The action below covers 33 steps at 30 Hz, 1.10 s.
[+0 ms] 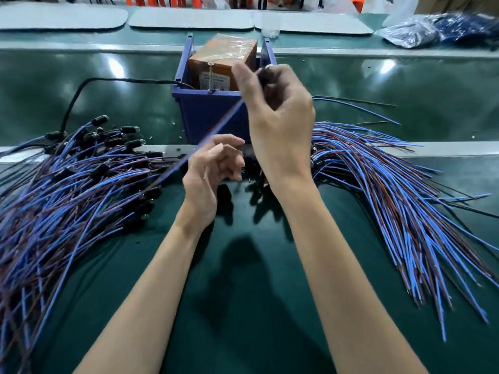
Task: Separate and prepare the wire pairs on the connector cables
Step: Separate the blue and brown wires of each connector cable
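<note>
Pinching the dark connector end of one connector cable [224,120] between thumb and curled fingers, the right hand [278,114] is raised in front of a blue bin [208,112]. That cable's blue wire runs blurred down and to the left, passing the left hand [210,168], which sits lower with its fingers loosely curled (whether they actually grip the wire I cannot tell). A left pile [67,190] of blue and brown wire pairs with black connectors spreads over the green table [256,279]. A right pile [391,184] fans out on the other side, its wire ends pointing toward the near right. An orange box [224,60] wrapped in clear film stands inside the bin, and a black cord [81,87] curves from the bin's left edge down to the left pile
</note>
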Each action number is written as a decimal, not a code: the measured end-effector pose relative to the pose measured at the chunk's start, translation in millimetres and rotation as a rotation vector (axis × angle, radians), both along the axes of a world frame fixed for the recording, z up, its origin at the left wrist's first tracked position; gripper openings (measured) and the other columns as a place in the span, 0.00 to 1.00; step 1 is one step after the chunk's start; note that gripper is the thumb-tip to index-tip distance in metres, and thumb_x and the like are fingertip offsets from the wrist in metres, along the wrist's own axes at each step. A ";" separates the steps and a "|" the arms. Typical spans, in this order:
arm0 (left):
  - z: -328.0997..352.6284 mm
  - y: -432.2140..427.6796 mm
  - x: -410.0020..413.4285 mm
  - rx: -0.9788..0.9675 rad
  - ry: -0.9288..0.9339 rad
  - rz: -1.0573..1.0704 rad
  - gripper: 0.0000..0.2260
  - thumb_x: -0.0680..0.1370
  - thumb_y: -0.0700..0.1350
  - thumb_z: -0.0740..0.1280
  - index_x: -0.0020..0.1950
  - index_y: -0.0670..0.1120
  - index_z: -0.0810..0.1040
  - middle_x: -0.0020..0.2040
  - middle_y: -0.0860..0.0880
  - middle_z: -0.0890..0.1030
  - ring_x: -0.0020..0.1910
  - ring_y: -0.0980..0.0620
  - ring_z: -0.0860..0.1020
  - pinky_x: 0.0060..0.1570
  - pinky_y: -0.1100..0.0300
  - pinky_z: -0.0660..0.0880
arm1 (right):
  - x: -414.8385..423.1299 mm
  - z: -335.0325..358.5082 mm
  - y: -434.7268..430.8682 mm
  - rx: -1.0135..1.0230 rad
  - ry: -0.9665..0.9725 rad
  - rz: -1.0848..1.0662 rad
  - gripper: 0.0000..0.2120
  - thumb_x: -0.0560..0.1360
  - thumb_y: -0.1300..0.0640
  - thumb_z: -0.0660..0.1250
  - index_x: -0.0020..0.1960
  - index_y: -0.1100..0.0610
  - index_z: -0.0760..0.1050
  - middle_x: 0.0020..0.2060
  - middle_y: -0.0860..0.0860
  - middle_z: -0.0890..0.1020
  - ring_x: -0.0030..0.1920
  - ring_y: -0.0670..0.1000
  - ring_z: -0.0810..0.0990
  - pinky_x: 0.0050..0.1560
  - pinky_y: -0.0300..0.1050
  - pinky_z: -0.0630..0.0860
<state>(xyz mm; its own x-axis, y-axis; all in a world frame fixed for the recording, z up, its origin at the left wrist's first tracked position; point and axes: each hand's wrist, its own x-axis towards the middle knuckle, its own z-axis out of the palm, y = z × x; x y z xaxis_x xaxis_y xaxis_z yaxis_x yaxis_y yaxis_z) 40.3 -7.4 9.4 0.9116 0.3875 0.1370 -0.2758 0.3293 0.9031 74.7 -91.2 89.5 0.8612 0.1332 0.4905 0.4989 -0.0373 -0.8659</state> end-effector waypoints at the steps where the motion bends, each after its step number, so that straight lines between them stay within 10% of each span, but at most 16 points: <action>1: -1.6 -0.8 -1.8 0.010 -0.024 -0.005 0.16 0.66 0.55 0.61 0.45 0.48 0.81 0.35 0.49 0.79 0.33 0.52 0.75 0.33 0.61 0.70 | -1.1 -1.1 -1.4 0.015 0.024 -0.003 0.13 0.77 0.52 0.68 0.37 0.52 0.69 0.31 0.45 0.73 0.32 0.43 0.71 0.37 0.37 0.69; 7: 0.1 2.7 -1.7 -0.050 0.041 0.097 0.21 0.81 0.55 0.51 0.45 0.45 0.79 0.28 0.50 0.77 0.25 0.53 0.71 0.29 0.63 0.68 | -0.5 -6.3 -4.8 -0.025 0.026 0.035 0.13 0.82 0.53 0.59 0.39 0.49 0.63 0.24 0.44 0.72 0.26 0.47 0.76 0.38 0.52 0.79; 13: 4.4 4.5 2.5 -0.132 0.119 0.242 0.15 0.77 0.54 0.63 0.35 0.47 0.76 0.22 0.54 0.70 0.17 0.59 0.62 0.20 0.68 0.59 | 11.7 -6.1 -13.4 -0.185 -0.027 -0.070 0.14 0.81 0.54 0.61 0.38 0.56 0.68 0.25 0.43 0.70 0.28 0.40 0.69 0.33 0.30 0.64; 19: 6.2 7.3 -1.0 -0.351 0.010 0.086 0.09 0.73 0.42 0.66 0.35 0.49 0.83 0.40 0.53 0.83 0.31 0.59 0.79 0.32 0.74 0.74 | 19.9 -1.8 -21.6 -0.282 0.047 -0.124 0.15 0.80 0.54 0.62 0.35 0.52 0.68 0.25 0.42 0.69 0.29 0.47 0.68 0.33 0.30 0.63; 25: 5.8 9.8 1.3 -0.482 -0.061 0.001 0.10 0.82 0.35 0.55 0.56 0.40 0.75 0.46 0.48 0.85 0.47 0.55 0.83 0.44 0.71 0.76 | 20.0 0.1 -24.8 -0.286 0.095 -0.049 0.15 0.81 0.52 0.61 0.41 0.61 0.77 0.25 0.43 0.71 0.33 0.48 0.69 0.34 0.36 0.62; 33: 2.9 7.1 3.2 -0.253 0.076 0.112 0.09 0.82 0.46 0.57 0.44 0.48 0.72 0.33 0.54 0.81 0.24 0.61 0.71 0.29 0.69 0.69 | 16.2 2.6 -21.8 -0.247 0.124 0.046 0.16 0.80 0.51 0.62 0.37 0.58 0.75 0.19 0.39 0.71 0.26 0.41 0.68 0.31 0.34 0.62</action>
<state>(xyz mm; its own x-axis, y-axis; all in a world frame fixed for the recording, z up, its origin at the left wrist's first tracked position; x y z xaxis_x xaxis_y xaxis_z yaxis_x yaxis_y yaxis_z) 43.5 -0.3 12.3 0.8653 0.4993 -0.0438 -0.2579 0.5184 0.8154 91.0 -113.0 92.1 0.9028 0.2759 0.3299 0.3961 -0.2347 -0.8877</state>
